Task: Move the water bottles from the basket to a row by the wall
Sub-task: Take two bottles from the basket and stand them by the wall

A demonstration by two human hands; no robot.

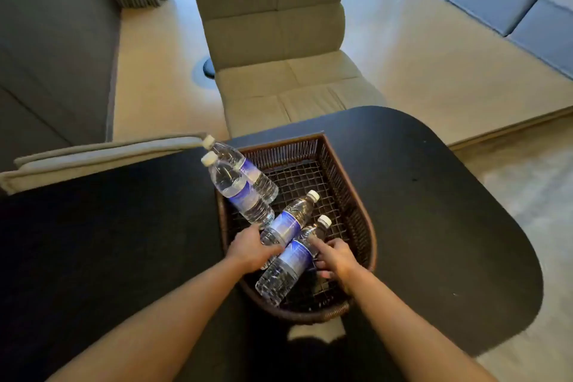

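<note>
While two bottles (pixel 245 183) lean nearby, both hands (pixel 294 254) clasp basket (pixel 350 195) bottles (pixel 286 267).

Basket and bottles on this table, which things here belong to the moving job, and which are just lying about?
Belongs to the job:
four water bottles
basket
left hand on one bottle
right hand on another

Just lying about:
table
chair
sofa
</note>
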